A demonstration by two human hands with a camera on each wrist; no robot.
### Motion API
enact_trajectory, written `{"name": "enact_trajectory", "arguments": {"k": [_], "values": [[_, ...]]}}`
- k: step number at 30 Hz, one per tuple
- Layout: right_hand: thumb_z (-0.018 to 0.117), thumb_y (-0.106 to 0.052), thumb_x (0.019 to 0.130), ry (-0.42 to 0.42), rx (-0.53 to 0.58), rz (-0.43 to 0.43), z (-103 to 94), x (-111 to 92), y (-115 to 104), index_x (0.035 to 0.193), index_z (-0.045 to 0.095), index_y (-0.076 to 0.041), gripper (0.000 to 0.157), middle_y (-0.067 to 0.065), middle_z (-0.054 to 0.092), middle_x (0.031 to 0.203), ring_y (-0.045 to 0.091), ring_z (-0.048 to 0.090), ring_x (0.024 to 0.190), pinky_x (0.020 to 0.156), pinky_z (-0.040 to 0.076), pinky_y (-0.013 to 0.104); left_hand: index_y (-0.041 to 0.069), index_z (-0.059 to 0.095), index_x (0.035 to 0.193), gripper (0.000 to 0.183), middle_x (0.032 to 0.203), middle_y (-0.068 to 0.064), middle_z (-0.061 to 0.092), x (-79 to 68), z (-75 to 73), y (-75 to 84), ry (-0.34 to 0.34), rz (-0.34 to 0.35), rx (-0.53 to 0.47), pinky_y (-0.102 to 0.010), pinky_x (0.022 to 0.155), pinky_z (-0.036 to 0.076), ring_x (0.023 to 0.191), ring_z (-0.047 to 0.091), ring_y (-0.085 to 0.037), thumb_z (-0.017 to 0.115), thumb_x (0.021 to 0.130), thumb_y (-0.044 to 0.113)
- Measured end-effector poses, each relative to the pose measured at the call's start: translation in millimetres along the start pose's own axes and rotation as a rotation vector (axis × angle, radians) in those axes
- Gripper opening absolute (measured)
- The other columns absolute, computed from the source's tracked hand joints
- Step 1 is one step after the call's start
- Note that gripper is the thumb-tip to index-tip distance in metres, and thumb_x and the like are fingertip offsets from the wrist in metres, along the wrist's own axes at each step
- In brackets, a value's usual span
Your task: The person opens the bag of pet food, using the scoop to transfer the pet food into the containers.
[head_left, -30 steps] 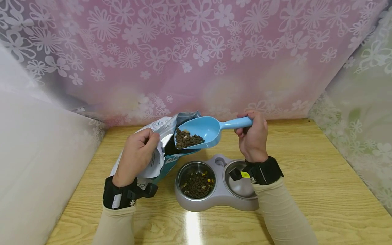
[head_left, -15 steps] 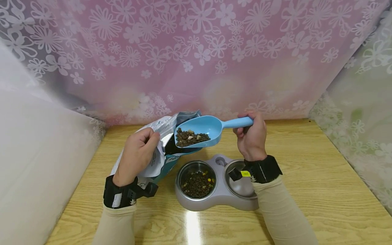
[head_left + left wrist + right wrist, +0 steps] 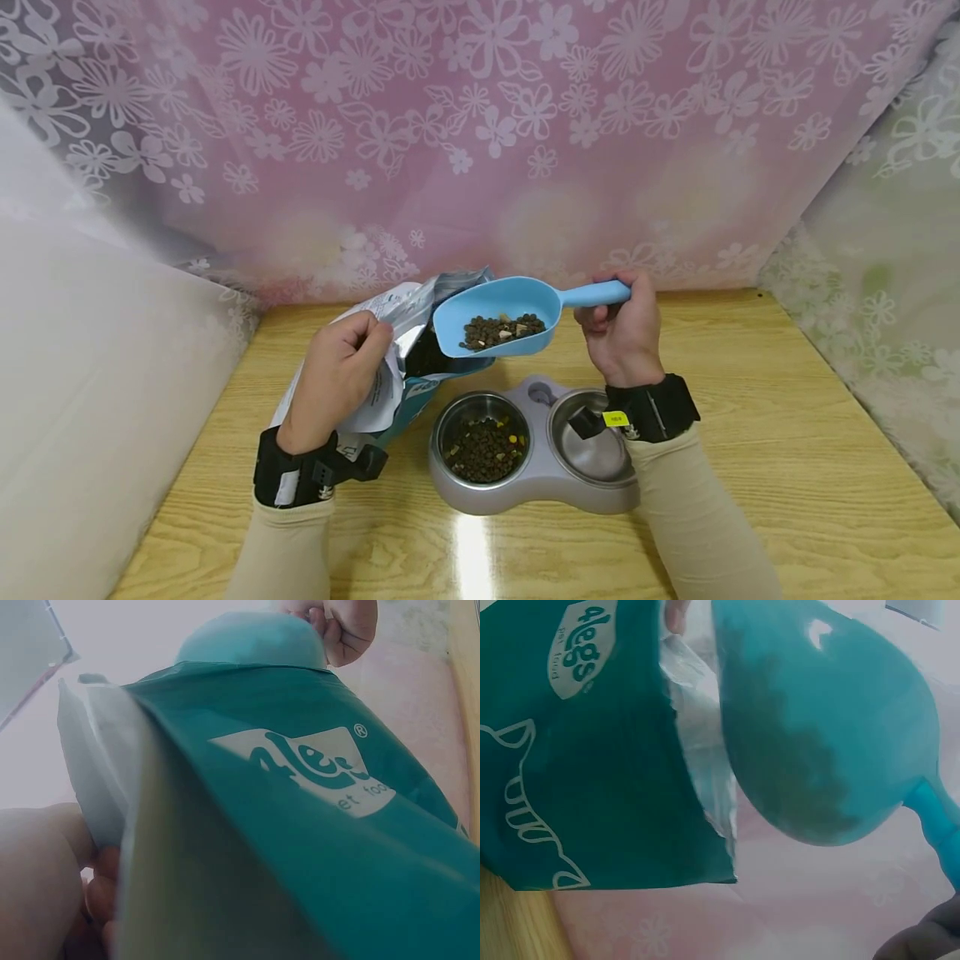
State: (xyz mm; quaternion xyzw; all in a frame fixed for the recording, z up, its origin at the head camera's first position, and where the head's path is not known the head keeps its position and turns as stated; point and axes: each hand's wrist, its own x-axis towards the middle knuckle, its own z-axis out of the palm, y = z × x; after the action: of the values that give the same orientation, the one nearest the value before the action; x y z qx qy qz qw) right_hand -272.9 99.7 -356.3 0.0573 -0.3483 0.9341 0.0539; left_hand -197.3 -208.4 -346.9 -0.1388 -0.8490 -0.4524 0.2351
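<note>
My left hand (image 3: 341, 375) pinches the top edge of a pet food bag (image 3: 408, 408), which leans with its mouth gaping to the right. In the left wrist view the bag's teal side (image 3: 300, 772) fills much of the picture. My right hand (image 3: 622, 329) grips the handle of a light blue scoop (image 3: 498, 304). Brown kibble (image 3: 502, 331) with a few pale bits lies in the scoop's bowl. The scoop is held at the bag's mouth, its tip still overlapping the opening from above. From below, the right wrist view shows the kibble as a dark shadow through the scoop (image 3: 832, 712).
A grey double feeder (image 3: 536, 483) stands on the wooden table (image 3: 787, 467), in front of the bag. Its left steel bowl holds kibble (image 3: 486, 450) with yellow bits; the right steel bowl (image 3: 596, 454) is partly behind the wrist camera. A pink floral curtain (image 3: 480, 167) hangs behind.
The scoop has risen slightly and shifted right, out of the bag's mouth, and levelled. The kibble in it has slid from the tip toward the handle. My left hand has stayed put.
</note>
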Motion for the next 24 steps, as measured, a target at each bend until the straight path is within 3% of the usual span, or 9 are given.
{"name": "enact_trajectory", "arguments": {"k": [6,13,19,24], "values": [[0.044,-0.019,0.102,-0.052,0.067,0.033,-14.9,8,-18,0.086,0.056,-0.003,0.026,0.001,0.041,0.049,0.013,0.033,0.044,0.05,0.025,0.023,0.016,0.038,0.062,0.042,0.055,-0.004,0.028,0.2,0.7,1.4,-0.007,-0.01,-0.011,-0.031,0.042,0.022,0.048,0.033,-0.016,0.051,0.099,0.028],[0.054,-0.027,0.1,-0.128,0.151,0.105,-54.4,25,-42,0.086,0.055,-0.001,0.03,0.001,0.038,0.051,0.014,0.027,0.044,0.047,0.022,0.024,0.015,0.038,0.062,0.042,0.055,-0.004,0.028,0.4,3.8,1.3,-0.015,-0.013,-0.012,-0.031,0.041,0.023,0.048,0.032,-0.016,0.051,0.1,0.028],[0.053,-0.034,0.099,-0.179,0.168,0.154,-81.4,37,-52,0.084,0.06,0.001,0.038,0.002,0.037,0.05,0.014,0.022,0.042,0.045,0.029,0.025,0.013,0.039,0.062,0.043,0.054,-0.005,0.028,0.6,6.5,-0.2,-0.022,-0.014,-0.004,-0.031,0.041,0.024,0.048,0.033,-0.016,0.05,0.1,0.029],[0.044,-0.037,0.102,-0.317,0.123,0.161,-89.1,44,-52,0.087,0.058,0.001,0.043,0.003,0.031,0.049,0.017,0.017,0.043,0.05,0.032,0.029,0.012,0.038,0.062,0.041,0.054,-0.005,0.028,-0.1,7.8,2.7,-0.017,-0.017,0.015,-0.03,0.041,0.023,0.047,0.032,-0.016,0.051,0.1,0.023]]}}
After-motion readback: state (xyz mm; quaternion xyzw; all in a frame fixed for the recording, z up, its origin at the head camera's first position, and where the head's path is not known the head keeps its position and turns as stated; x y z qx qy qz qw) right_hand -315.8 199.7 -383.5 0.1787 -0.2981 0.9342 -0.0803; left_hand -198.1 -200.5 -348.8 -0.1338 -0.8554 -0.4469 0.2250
